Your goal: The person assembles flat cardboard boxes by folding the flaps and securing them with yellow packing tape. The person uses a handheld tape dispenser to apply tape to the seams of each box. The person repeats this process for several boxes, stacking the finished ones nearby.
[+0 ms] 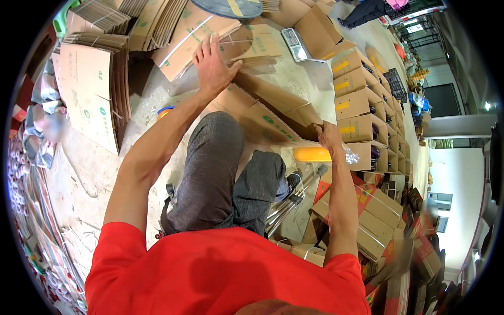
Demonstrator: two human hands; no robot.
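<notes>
A partly unfolded brown cardboard box (257, 118) stands tilted in front of my knees, its long opening facing up. My right hand (329, 136) is closed around the box's right corner. At the box's other end is my left hand (212, 65), its fingers stretched and spread, with the thumb and palm by the corner. Whether the palm presses on that corner I cannot tell. Just beyond the left fingers lies a strapped pile of flattened cartons (184, 39). A yellow roll (310, 154), probably tape, is below the right hand, partly hidden by the forearm.
Strapped stacks of flat cartons (86, 94) stand at the left. A scale (295, 45) and an open carton (317, 34) are at the back. Rows of filled boxes (354, 105) holding dark purple produce line the right. Metal rods (283, 212) and flattened cartons (378, 215) lie nearer me.
</notes>
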